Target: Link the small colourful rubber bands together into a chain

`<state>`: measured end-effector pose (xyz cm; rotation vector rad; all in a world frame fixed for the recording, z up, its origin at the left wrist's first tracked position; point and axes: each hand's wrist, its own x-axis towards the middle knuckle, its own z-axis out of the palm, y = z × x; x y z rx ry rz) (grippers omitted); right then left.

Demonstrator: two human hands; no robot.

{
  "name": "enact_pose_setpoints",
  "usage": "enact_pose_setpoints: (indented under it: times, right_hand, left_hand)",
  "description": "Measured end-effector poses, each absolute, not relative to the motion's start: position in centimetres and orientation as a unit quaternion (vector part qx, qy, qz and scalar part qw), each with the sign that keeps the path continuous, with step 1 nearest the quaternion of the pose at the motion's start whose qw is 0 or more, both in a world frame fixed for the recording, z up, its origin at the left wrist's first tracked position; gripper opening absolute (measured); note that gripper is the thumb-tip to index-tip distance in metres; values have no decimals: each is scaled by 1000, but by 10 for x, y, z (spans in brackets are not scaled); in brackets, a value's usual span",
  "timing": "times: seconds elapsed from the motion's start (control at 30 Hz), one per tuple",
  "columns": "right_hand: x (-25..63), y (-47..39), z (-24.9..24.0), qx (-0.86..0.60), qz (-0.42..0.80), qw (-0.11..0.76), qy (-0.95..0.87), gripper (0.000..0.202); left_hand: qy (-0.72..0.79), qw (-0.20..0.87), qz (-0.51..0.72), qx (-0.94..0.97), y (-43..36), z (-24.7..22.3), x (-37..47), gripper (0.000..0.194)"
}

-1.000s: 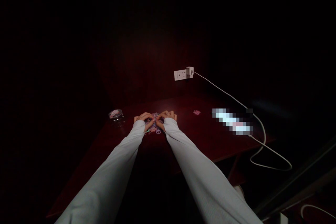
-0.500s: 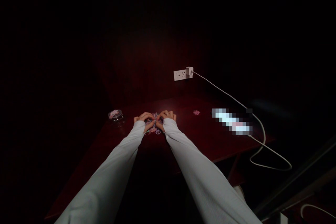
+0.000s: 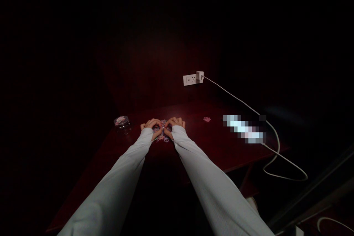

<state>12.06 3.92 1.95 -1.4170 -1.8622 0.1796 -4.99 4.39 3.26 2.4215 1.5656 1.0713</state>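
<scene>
A pile of small pink, purple and bluish bands lies on the dark red table. Over its left side is my left hand, its thumb and fingers curled toward each other. My right hand mirrors it on the right side, also curled, with its fingertips close to those of my left hand. Whatever the fingertips pinch is too small to make out. Off to the right sits a small separate heap of pink bands.
At the table's left edge stands a clear jar with pink on its lid. A blurred-out bright device lies at the right, with a white cable running to a charger in a wall socket.
Both hands stay over the pile, with only a slight shift of the fingers. Nothing else has visibly moved.
</scene>
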Motion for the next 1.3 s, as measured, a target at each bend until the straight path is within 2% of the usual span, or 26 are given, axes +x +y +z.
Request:
enact_pose_setpoints:
  times: [1.3]
  right_hand:
    - [122, 28, 31, -588, 67, 353, -725, 10]
  left_hand:
    - [513, 34, 345, 785, 39, 38, -50, 4]
